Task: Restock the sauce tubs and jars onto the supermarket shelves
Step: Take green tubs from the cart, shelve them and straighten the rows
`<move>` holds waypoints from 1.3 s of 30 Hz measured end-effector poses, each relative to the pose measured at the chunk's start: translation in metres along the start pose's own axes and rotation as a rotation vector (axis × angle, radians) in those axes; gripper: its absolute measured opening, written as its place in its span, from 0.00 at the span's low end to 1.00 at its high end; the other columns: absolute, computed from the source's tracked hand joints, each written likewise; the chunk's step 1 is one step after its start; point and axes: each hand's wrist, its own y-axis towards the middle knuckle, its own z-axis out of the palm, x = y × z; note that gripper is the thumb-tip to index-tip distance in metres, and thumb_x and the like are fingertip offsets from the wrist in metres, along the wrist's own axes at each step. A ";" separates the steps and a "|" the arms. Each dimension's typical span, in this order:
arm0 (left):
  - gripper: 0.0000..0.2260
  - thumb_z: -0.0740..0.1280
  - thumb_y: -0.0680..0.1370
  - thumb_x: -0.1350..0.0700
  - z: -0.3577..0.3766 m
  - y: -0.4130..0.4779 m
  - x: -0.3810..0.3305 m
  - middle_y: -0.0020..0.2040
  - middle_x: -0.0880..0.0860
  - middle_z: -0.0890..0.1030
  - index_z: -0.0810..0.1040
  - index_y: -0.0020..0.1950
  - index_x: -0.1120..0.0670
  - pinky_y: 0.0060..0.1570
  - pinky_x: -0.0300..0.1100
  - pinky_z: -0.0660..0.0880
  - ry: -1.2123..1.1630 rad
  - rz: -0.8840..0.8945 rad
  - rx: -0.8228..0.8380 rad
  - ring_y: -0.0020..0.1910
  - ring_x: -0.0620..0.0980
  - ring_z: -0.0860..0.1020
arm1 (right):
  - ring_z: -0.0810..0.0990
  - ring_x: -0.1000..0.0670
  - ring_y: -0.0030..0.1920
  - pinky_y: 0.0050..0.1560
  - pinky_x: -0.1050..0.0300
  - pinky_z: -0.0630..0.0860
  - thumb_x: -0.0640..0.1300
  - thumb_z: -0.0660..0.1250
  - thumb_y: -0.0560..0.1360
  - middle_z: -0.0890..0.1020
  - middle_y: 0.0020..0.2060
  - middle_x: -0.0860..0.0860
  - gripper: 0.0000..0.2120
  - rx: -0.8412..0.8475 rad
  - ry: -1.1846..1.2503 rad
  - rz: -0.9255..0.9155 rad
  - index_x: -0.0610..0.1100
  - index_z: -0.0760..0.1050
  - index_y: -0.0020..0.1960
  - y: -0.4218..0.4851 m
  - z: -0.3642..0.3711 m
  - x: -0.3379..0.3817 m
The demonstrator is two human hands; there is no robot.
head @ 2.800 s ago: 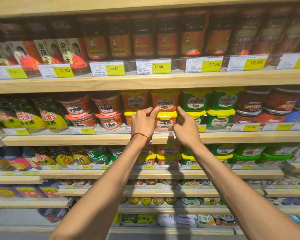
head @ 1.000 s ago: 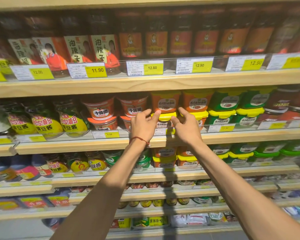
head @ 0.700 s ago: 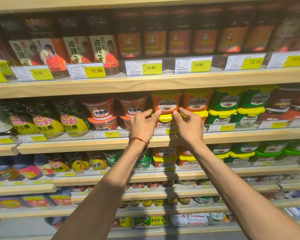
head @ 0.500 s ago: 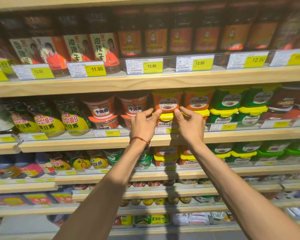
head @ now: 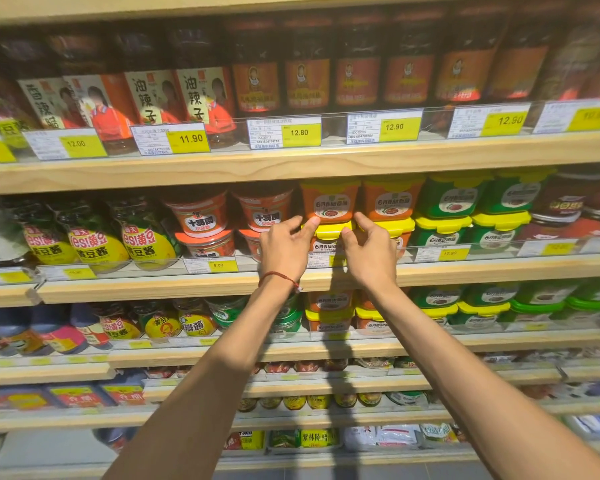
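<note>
1. Over the last few seconds almost nothing has changed at the hands. The left hand [head: 284, 247] and right hand [head: 371, 251] have stayed on either side of the same yellow-lidded tub [head: 328, 233]. Only the view has drifted a little.
2. The right thumb has crept onto the front of the yellow lid, and both forefingers now reach the seam under the upper orange tub [head: 329, 202].
3. Grip, as I read it from here: both hands have their fingers curled against the tub's sides, clamping it between them. Neither hand is free.
4. The tub sits on the middle shelf [head: 187, 289], behind the clear price rail [head: 465, 252]. It is at the bottom of its stack, just beside the neighbouring orange stack [head: 390, 202].
5. For the task, I judge this a squaring-up of a tub already placed (not a fresh delivery), so the restock of this facing looks close to done.
6. Hard to make out:
   - The hands cover most of the tub's body and label.
   - I cannot see whether its base is flat on the shelf.
   - I cannot see how deep the row runs behind it.
   - The lowest shelves and the far right edge are blurred.
</note>
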 end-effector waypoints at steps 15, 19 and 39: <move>0.22 0.63 0.78 0.33 0.004 -0.006 -0.001 0.43 0.50 0.85 0.84 0.53 0.49 0.44 0.53 0.81 0.072 0.045 -0.037 0.46 0.56 0.82 | 0.70 0.41 0.74 0.73 0.46 0.68 0.44 0.65 0.83 0.76 0.72 0.45 0.29 0.108 -0.065 -0.032 0.48 0.60 0.82 0.008 0.013 -0.015; 0.23 0.62 0.78 0.33 0.004 -0.008 0.002 0.48 0.50 0.86 0.83 0.59 0.48 0.49 0.56 0.81 0.077 0.079 -0.021 0.50 0.54 0.83 | 0.71 0.41 0.73 0.73 0.46 0.69 0.44 0.65 0.83 0.77 0.71 0.45 0.30 0.094 -0.062 -0.040 0.48 0.59 0.82 0.007 0.015 -0.016; 0.17 0.64 0.81 0.45 -0.025 -0.037 0.012 0.52 0.54 0.87 0.82 0.64 0.51 0.52 0.50 0.81 0.175 0.356 -0.030 0.51 0.53 0.84 | 0.81 0.53 0.61 0.67 0.46 0.77 0.39 0.67 0.80 0.85 0.59 0.52 0.16 -0.034 0.001 -0.169 0.46 0.79 0.67 -0.032 -0.005 -0.024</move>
